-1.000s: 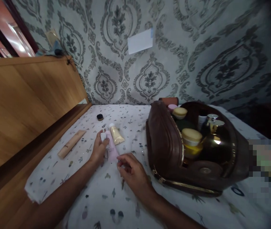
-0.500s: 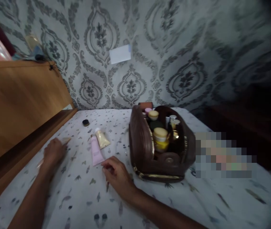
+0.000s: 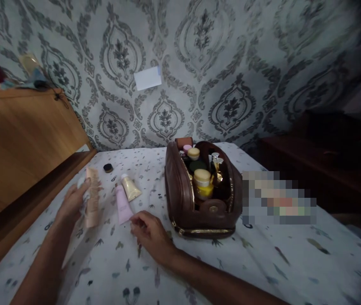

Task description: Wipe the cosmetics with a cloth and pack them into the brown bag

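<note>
My left hand [image 3: 72, 201] is closed on a long peach-coloured box [image 3: 92, 207], which stands on end and is smeared by motion. Something white shows beside its fingers. My right hand [image 3: 150, 233] rests on the patterned sheet with fingers loosely bent and nothing visible in them. Its fingertips are at the bottom end of a pink tube [image 3: 123, 205]; whether they touch it I cannot tell. Next to that lies a cream-yellow tube [image 3: 131, 187] with a white cap. An unzipped brown cosmetic bag [image 3: 180, 190] contains several jars and bottles, including a yellow jar [image 3: 203, 188].
A small dark round lid [image 3: 107, 168] lies farther back on the sheet. Wooden furniture [image 3: 24, 140] borders the left side, and a patterned wall [image 3: 164, 114] rises behind. Right of the bag is a pixelated item [image 3: 279, 197]. The far right is dark.
My left hand has raised the peach-coloured box from low beside the left edge to upright, nearer the tubes. My right hand stays by the pink tube. The view has shifted slightly right.
</note>
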Tool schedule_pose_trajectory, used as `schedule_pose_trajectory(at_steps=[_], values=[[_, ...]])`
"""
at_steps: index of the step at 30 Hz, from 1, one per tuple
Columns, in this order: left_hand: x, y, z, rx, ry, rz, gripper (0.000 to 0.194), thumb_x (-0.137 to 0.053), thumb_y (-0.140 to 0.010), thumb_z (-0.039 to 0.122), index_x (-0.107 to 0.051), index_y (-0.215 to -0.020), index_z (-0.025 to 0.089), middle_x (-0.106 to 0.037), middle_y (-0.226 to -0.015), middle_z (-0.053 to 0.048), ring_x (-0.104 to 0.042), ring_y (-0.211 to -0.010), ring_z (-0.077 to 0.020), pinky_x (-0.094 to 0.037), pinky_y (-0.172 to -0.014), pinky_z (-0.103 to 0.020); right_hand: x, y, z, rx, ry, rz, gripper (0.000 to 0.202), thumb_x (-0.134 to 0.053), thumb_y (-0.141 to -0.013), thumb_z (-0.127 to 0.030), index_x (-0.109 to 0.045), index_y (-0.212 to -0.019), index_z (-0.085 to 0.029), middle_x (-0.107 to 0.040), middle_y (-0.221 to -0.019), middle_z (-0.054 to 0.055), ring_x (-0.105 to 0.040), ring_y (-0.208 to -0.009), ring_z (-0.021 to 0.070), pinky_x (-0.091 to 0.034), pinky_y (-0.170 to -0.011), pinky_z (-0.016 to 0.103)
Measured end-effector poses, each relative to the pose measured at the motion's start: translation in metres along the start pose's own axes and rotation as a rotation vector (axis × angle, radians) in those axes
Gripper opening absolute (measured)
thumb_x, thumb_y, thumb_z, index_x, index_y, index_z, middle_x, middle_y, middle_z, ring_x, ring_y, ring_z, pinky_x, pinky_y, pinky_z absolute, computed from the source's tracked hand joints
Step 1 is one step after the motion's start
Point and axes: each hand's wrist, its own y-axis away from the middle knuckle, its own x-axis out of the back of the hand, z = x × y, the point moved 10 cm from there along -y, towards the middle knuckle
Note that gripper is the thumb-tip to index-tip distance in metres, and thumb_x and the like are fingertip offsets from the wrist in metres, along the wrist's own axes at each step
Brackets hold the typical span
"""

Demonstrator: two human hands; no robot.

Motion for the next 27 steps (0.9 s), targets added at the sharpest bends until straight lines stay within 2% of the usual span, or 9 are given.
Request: schedule_pose_trajectory(at_steps=[3,5,7,10,16,19,22,24,27], values=[[-0.062,0.031,0.001,0.261,0.400,-0.267,0.029,-0.051,-0.090,0.035,-0.067,-0.089,0.011,-0.068,-0.068,-0.005,-0.062,-0.054,-0.0162,-0.052,-0.053,-0.026,0.000,0.001,0.000,-0.026,-0.043,-0.010,0.013,-0.053,-0.087,-0.026,-0.060,-0.094,-0.018,-0.058,-0.084,0.003,-0.059,-0.074,0.0154,-0.047,-0.054,0.022],[-0.100,0.057,0.002,0.427,0.564,-0.407,0.034,-0.044,-0.095,0.032,-0.068,-0.093,0.008,-0.072,-0.071,-0.009,-0.064,-0.052,-0.0159,-0.055,-0.052,-0.027,0.000,0.001,-0.001,-0.044,-0.046,-0.020,0.021,-0.054,-0.088,-0.031,-0.059,-0.103,-0.018,-0.060,-0.088,0.004,-0.060,-0.072,0.0153,-0.048,-0.053,0.023],[-0.126,0.078,0.001,0.536,0.683,-0.485,0.038,-0.040,-0.098,0.031,-0.068,-0.096,0.006,-0.074,-0.076,-0.011,-0.068,-0.056,-0.0169,-0.058,-0.056,-0.028,-0.001,0.001,-0.002,-0.059,-0.059,-0.037,0.028,-0.053,-0.089,-0.035,-0.058,-0.110,-0.018,-0.062,-0.091,0.005,-0.060,-0.070,0.0149,-0.049,-0.054,0.024],[-0.146,0.096,-0.005,0.607,0.786,-0.517,0.041,-0.037,-0.100,0.031,-0.067,-0.102,0.004,-0.076,-0.084,-0.014,-0.072,-0.066,-0.0191,-0.061,-0.066,-0.031,-0.002,-0.001,-0.001,-0.105,-0.169,-0.053,0.035,-0.053,-0.088,-0.045,-0.055,-0.112,-0.018,-0.065,-0.095,0.006,-0.062,-0.073,0.0163,-0.052,-0.055,0.025],[-0.149,0.099,-0.002,0.511,0.880,-0.496,0.040,-0.038,-0.100,0.032,-0.065,-0.114,0.006,-0.077,-0.096,-0.014,-0.074,-0.082,-0.0204,-0.061,-0.077,-0.032,-0.005,-0.004,0.014,-0.199,-0.397,-0.050,0.056,-0.064,-0.078,-0.056,-0.051,-0.118,-0.019,-0.064,-0.094,0.005,-0.063,-0.073,0.0172,-0.051,-0.053,0.025],[-0.141,0.090,0.003,0.440,0.893,-0.413,0.041,-0.042,-0.099,0.039,-0.064,-0.120,0.012,-0.076,-0.097,-0.012,-0.073,-0.084,-0.0208,-0.060,-0.077,-0.033,0.004,-0.003,0.010,-0.167,-0.245,0.021,0.050,-0.067,-0.078,-0.045,-0.052,-0.120,-0.020,-0.064,-0.091,0.004,-0.062,-0.079,0.0179,-0.049,-0.060,0.025],[-0.124,0.073,0.005,0.324,0.861,-0.241,0.036,-0.053,-0.094,0.042,-0.064,-0.121,0.022,-0.075,-0.096,-0.005,-0.072,-0.081,-0.0172,-0.059,-0.074,-0.028,0.008,-0.001,-0.004,-0.109,0.010,0.046,0.050,-0.068,-0.076,-0.028,-0.052,-0.123,-0.022,-0.066,-0.093,0.002,-0.061,-0.082,0.0186,-0.048,-0.072,0.029],[-0.114,0.065,0.005,0.254,0.782,-0.139,0.032,-0.063,-0.088,0.043,-0.067,-0.111,0.021,-0.073,-0.093,-0.003,-0.070,-0.078,-0.0144,-0.056,-0.070,-0.023,0.008,0.001,-0.013,-0.084,0.120,0.052,0.055,-0.068,-0.072,-0.020,-0.052,-0.125,-0.022,-0.066,-0.097,0.002,-0.061,-0.084,0.0197,-0.047,-0.076,0.031],[-0.112,0.059,0.003,0.208,0.688,-0.098,0.039,-0.073,-0.076,0.051,-0.067,-0.092,0.016,-0.068,-0.079,-0.001,-0.065,-0.067,-0.0131,-0.054,-0.062,-0.021,0.006,0.003,-0.019,-0.087,0.180,0.039,0.060,-0.068,-0.070,-0.017,-0.051,-0.128,-0.022,-0.066,-0.101,0.002,-0.060,-0.086,0.0206,-0.047,-0.077,0.032]])
